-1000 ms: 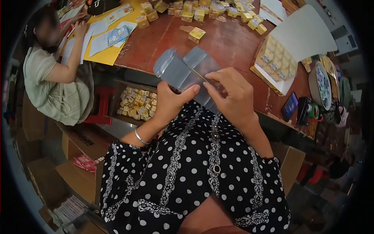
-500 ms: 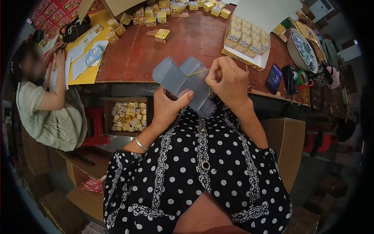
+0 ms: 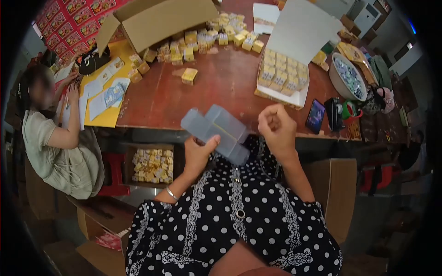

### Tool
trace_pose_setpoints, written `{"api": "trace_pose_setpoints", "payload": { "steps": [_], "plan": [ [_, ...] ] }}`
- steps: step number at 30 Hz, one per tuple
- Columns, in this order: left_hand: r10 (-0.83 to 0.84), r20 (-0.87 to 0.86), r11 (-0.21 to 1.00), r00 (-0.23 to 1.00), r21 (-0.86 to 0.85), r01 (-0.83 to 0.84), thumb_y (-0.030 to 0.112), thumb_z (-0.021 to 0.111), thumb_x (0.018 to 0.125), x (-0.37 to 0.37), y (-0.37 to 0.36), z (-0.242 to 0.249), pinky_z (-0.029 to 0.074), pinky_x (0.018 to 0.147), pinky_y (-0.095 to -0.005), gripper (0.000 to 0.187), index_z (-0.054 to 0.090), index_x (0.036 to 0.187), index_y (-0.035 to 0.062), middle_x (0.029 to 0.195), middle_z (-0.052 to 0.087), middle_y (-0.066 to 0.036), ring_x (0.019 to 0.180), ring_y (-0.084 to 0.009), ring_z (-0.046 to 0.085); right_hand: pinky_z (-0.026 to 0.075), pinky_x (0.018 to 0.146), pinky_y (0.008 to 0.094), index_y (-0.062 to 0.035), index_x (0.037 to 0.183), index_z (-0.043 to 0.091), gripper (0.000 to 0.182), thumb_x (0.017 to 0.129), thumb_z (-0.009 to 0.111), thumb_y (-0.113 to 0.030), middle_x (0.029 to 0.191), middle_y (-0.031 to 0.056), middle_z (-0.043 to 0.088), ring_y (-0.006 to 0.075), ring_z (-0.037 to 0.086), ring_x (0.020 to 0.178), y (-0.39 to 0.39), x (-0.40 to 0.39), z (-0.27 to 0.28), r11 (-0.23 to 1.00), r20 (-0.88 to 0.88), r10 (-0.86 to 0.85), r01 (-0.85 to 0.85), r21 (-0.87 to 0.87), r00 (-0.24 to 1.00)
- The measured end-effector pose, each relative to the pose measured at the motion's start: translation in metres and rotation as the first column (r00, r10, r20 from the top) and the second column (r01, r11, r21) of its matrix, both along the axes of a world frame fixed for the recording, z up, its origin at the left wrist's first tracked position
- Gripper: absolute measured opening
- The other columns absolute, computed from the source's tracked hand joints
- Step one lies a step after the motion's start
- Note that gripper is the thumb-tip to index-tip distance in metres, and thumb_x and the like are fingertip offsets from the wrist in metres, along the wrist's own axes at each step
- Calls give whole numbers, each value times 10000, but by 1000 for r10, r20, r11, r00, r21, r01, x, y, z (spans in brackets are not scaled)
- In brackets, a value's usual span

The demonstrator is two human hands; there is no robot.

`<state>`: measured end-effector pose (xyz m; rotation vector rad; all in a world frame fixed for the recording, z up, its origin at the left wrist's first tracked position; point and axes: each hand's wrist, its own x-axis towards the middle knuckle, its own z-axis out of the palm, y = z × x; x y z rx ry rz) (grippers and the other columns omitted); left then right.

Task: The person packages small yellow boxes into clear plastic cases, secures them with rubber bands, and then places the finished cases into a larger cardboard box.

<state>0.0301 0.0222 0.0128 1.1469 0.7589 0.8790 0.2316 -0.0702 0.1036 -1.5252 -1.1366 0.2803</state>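
Observation:
My left hand is closed on a stack of flat, translucent plastic box blanks, with the thumb pressed on top. A thin yellow rubber band lies across the blanks. To the right of the stack and apart from it is my right hand, its fingers loosely curled, with nothing visible in them. Beyond the hands, one small yellow box sits alone on the red-brown table.
Many small yellow boxes lie at the back beside a large carton. Back right stands an open display box, near a phone and a white basin. A seated person is at left, by a carton of small boxes.
My right hand has let go of the rubber band it was stretching and moved away to the right. The band now lies against the blanks. The view has tilted up.

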Motion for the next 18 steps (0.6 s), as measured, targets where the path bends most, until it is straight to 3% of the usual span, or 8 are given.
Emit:
{"api": "trace_pose_setpoints", "payload": {
  "steps": [3, 6, 7, 9, 13, 15, 16, 18],
  "plan": [
    [22, -69, 1000, 997, 9, -21, 203, 819, 843, -1, -3, 13, 517, 739, -248, 354, 669, 1066, -28, 945, 721, -46, 817, -82, 645, 492, 554, 226, -23, 917, 653, 95, 872, 736, -35, 760, 36, 663, 56, 626, 625, 0, -12, -7, 995, -90, 61, -68, -70, 994],
    [33, -35, 995, 999, 94, -30, 210, 840, 823, 1, -7, 19, 484, 679, -213, 322, 686, 998, -11, 891, 708, -11, 757, -45, 611, 480, 562, 236, -25, 915, 694, 128, 819, 779, -16, 850, 27, 621, 84, 587, 611, 6, -35, -12, 985, 265, 149, -119, -124, 953],
    [32, -37, 995, 999, 92, -28, 210, 840, 823, 1, -8, 19, 484, 679, -213, 322, 686, 998, -11, 891, 708, -11, 757, -45, 611, 480, 562, 236, -25, 915, 694, 128, 819, 779, -16, 850, 27, 621, 84, 587, 611, 7, -39, -15, 985, 263, 148, -118, -126, 953],
    [20, -68, 996, 997, 89, -14, 210, 849, 808, 2, -10, 19, 479, 674, -208, 341, 680, 1005, -12, 882, 703, -8, 751, -41, 605, 535, 572, 326, -58, 882, 673, 135, 800, 779, -75, 824, 58, 619, 192, 650, 606, 8, -44, -19, 991, 335, 110, -77, -110, 936],
    [44, -156, 988, 987, 151, -21, 205, 852, 798, 4, -13, 16, 484, 672, -213, 363, 674, 1020, -21, 889, 701, -15, 752, -47, 606, 544, 579, 358, -60, 838, 630, 147, 776, 764, -55, 830, 72, 615, 249, 658, 621, 8, -44, -25, 993, 438, 74, -27, -112, 896],
    [42, -91, 989, 995, 145, -29, 186, 850, 796, 6, -18, 24, 514, 803, -280, 406, 665, 1085, -31, 996, 702, -56, 866, -127, 645, 547, 581, 368, -62, 820, 579, 173, 763, 740, -39, 830, 83, 612, 286, 653, 631, 7, -45, -25, 989, 506, 62, 15, -146, 860],
    [29, -94, 990, 995, 141, -16, 186, 850, 796, 7, -19, 23, 514, 803, -280, 406, 665, 1085, -31, 996, 702, -56, 866, -127, 645, 547, 581, 368, -62, 820, 579, 173, 763, 740, -39, 830, 83, 612, 286, 653, 631, 7, -44, -27, 988, 504, 53, 27, -150, 862],
    [55, -69, 986, 996, 161, -44, 189, 850, 797, 8, -19, 21, 496, 675, -229, 362, 667, 1020, -29, 904, 702, -24, 755, -63, 613, 539, 582, 389, -51, 833, 552, 193, 755, 728, -37, 805, 86, 616, 303, 661, 649, 7, -42, -34, 991, 528, 52, 23, -134, 847]
  ]
}}
